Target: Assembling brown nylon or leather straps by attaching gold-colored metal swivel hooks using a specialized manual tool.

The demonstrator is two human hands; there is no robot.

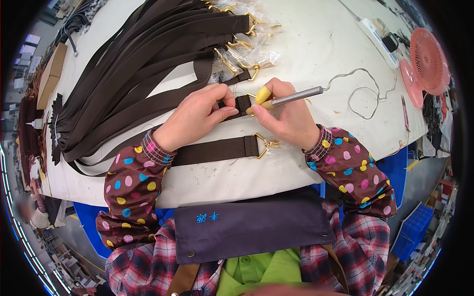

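My left hand (197,112) is closed, thumb and fingers pinching a dark brown strap (243,105) near its stitched end. Loose threads stick out beside those fingertips. In my right hand (291,121) is a wired pen-shaped tool (302,95) with a metal barrel, its front end by the strap's gold buckle; the tip is hidden behind my fingers. A yellow finger cot (262,94) covers one right fingertip. Nearer to me lies another brown strap (210,152), ending in a gold hook (266,144) partly wrapped in clear plastic.
A large bundle of brown straps (143,59) fills the table's left side, its gold hooks bagged in plastic. At the right are a pink fan (427,61), a white power strip (377,42), a looped grey cord (349,98) and slim tweezers (405,113). The white table (222,185) has a curved edge.
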